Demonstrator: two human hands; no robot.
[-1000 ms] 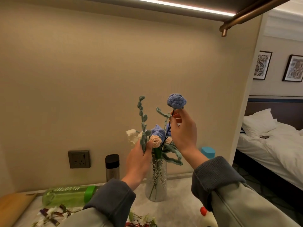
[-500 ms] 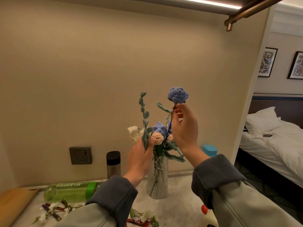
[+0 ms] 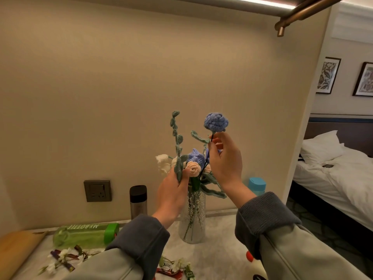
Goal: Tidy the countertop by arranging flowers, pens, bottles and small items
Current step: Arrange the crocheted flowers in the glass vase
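A clear glass vase (image 3: 192,221) stands on the pale countertop (image 3: 220,245) and holds crocheted flowers: white, peach (image 3: 193,168) and blue blooms. My right hand (image 3: 226,158) pinches the thin dark stem of a tall blue crochet flower (image 3: 216,121), just below the bloom. My left hand (image 3: 173,190) grips the base of a teal leafy sprig (image 3: 177,142) at the vase's mouth. Both stems reach down into the vase.
A green bottle (image 3: 84,235) lies on its side at the left, beside a wooden board (image 3: 16,251). A black-capped steel flask (image 3: 138,201) and a blue-capped bottle (image 3: 256,185) stand by the wall. Loose flowers (image 3: 62,259), sweet wrappers (image 3: 171,267) and a red-capped bottle (image 3: 250,257) lie near the front.
My hands and the flowers have stayed nearly still at the vase. The view has shifted a little, so everything sits slightly lower and to the right.
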